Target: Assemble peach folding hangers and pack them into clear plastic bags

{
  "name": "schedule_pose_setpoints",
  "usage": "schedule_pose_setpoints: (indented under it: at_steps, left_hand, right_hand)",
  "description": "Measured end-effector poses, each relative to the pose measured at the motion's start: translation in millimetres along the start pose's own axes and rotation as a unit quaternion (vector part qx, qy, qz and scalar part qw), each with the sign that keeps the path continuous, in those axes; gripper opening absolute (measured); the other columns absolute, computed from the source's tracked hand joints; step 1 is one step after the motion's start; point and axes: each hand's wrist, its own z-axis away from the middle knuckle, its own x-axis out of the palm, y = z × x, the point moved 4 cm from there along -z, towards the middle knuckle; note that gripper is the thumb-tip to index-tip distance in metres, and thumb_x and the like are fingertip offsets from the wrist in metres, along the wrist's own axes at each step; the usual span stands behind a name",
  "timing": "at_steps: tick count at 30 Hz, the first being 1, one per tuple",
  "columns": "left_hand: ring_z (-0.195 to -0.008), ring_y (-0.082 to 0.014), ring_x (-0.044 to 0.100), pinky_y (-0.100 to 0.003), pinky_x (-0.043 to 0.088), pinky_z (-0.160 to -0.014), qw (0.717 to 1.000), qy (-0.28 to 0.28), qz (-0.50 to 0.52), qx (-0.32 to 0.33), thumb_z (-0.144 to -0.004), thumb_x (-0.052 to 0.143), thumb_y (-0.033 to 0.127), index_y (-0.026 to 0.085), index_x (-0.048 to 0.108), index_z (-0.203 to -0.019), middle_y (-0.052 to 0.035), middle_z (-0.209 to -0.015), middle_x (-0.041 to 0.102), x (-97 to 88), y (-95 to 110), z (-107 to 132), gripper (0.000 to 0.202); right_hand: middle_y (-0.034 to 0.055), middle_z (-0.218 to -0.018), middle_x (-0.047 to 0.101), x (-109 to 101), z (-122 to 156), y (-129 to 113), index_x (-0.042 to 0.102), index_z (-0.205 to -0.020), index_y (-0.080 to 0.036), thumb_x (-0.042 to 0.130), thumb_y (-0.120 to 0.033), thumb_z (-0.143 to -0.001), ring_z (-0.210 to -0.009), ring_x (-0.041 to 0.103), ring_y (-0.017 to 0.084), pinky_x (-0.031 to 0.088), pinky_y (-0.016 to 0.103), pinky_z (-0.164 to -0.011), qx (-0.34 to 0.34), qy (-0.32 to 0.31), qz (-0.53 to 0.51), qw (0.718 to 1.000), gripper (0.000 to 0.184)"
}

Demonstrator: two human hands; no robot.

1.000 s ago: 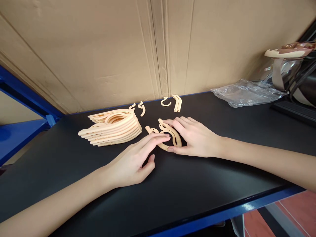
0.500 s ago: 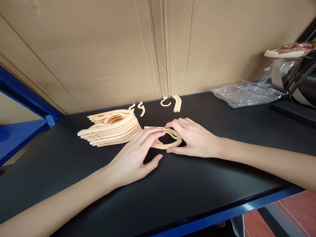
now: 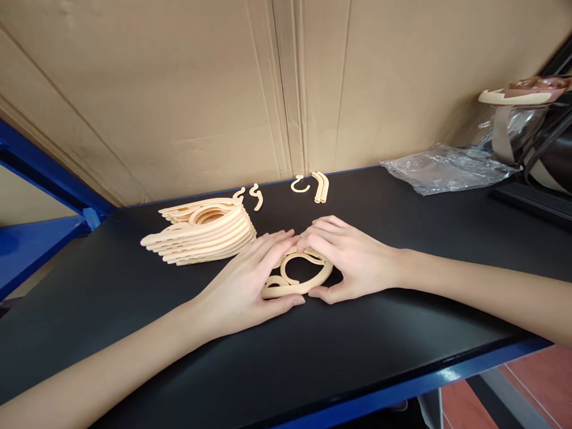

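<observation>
A cream plastic folding hanger (image 3: 282, 291), folded up, lies flat on the black tabletop between my hands. My left hand (image 3: 248, 283) holds its left end, fingers over the far edge and thumb along the near edge. Around the right end my right hand (image 3: 351, 259) is closed, its thumb at the near edge and its fingertips on the far side, beside the left fingertips. Parts of the hanger are covered by the fingers. Just left of it rises a neat stack of folded hangers (image 3: 214, 235) of the same colour.
Along the back of the table (image 3: 379, 351) lie a loose hook (image 3: 300, 187), two curved strips (image 3: 320, 187) and a small bent piece (image 3: 256, 198). A clear plastic bag (image 3: 447, 170) rests at the back right, near dark equipment (image 3: 549, 143). Cardboard (image 3: 179, 89) stands behind.
The hanger has come slightly nearer to me, and more of its near side shows. My left thumb has closed in against its near edge. The stack and loose pieces stay put.
</observation>
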Motion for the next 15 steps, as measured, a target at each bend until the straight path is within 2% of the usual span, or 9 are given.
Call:
schedule_pose_setpoints:
  at_steps: [2, 5, 7, 10, 12, 15]
  left_hand:
    - [-0.13, -0.0308, 0.045, -0.048, 0.04, -0.108, 1.0, -0.003, 0.012, 0.002, -0.083, 0.064, 0.056, 0.02, 0.031, -0.139, -0.0133, -0.142, 0.047, -0.3, 0.8, -0.8, 0.074]
    - [-0.118, -0.0272, 0.055, -0.04, 0.048, -0.098, 0.999, -0.014, 0.033, -0.015, -0.083, 0.065, 0.053, 0.023, 0.035, -0.134, -0.0093, -0.133, 0.054, -1.5, 1.5, -2.5, 0.067]
    - [-0.112, -0.025, 0.057, -0.037, 0.05, -0.094, 0.999, -0.016, 0.036, -0.022, -0.084, 0.065, 0.05, 0.024, 0.037, -0.132, -0.0072, -0.128, 0.056, -2.7, 2.3, -3.0, 0.062]
    - [-0.11, -0.0251, 0.057, -0.037, 0.05, -0.093, 0.999, -0.009, 0.037, -0.024, -0.082, 0.068, 0.048, 0.024, 0.035, -0.134, -0.0077, -0.128, 0.056, -3.4, 2.6, -1.9, 0.066]
    - [-0.112, -0.0254, 0.056, -0.038, 0.05, -0.093, 0.998, -0.006, 0.053, -0.032, -0.081, 0.069, 0.045, 0.024, 0.03, -0.139, -0.0092, -0.131, 0.054, -2.4, 1.3, -0.3, 0.074]
    - [-0.114, -0.0255, 0.056, -0.04, 0.049, -0.097, 0.995, -0.008, 0.085, -0.05, -0.081, 0.069, 0.044, 0.024, 0.025, -0.144, -0.0095, -0.132, 0.054, -1.7, 0.0, 1.0, 0.08]
  right_hand:
    - [0.0098, -0.107, 0.062, 0.3, 0.6, 0.9, 0.051, -0.109, -0.014, 0.066, -0.041, -0.077, -0.097, 0.053, 0.024, 0.04, 0.038, -0.092, -0.002, 0.0, -0.007, 1.0, 0.044]
    - [0.0093, -0.105, 0.062, 1.3, 1.5, 2.3, 0.051, -0.108, -0.014, 0.067, -0.045, -0.078, -0.096, 0.053, 0.023, 0.041, 0.037, -0.091, 0.002, -0.009, -0.018, 1.0, 0.046]
    - [0.0089, -0.103, 0.063, 1.3, 1.8, 1.7, 0.052, -0.106, -0.014, 0.067, -0.045, -0.078, -0.095, 0.054, 0.022, 0.041, 0.036, -0.089, 0.0, -0.012, -0.018, 1.0, 0.044]
    - [0.0084, -0.106, 0.062, -0.3, 1.3, -0.5, 0.051, -0.104, -0.015, 0.067, -0.048, -0.08, -0.094, 0.055, 0.021, 0.042, 0.036, -0.088, -0.008, -0.006, -0.015, 1.0, 0.043]
    - [0.0088, -0.11, 0.061, -3.8, 0.7, -1.2, 0.051, -0.106, -0.016, 0.066, -0.052, -0.08, -0.097, 0.056, 0.021, 0.042, 0.035, -0.087, -0.017, 0.021, -0.017, 0.999, 0.046]
    - [0.0093, -0.111, 0.061, -11.6, 1.5, 1.5, 0.05, -0.106, -0.017, 0.065, -0.053, -0.082, -0.099, 0.058, 0.021, 0.043, 0.035, -0.084, -0.021, 0.093, -0.016, 0.995, 0.045]
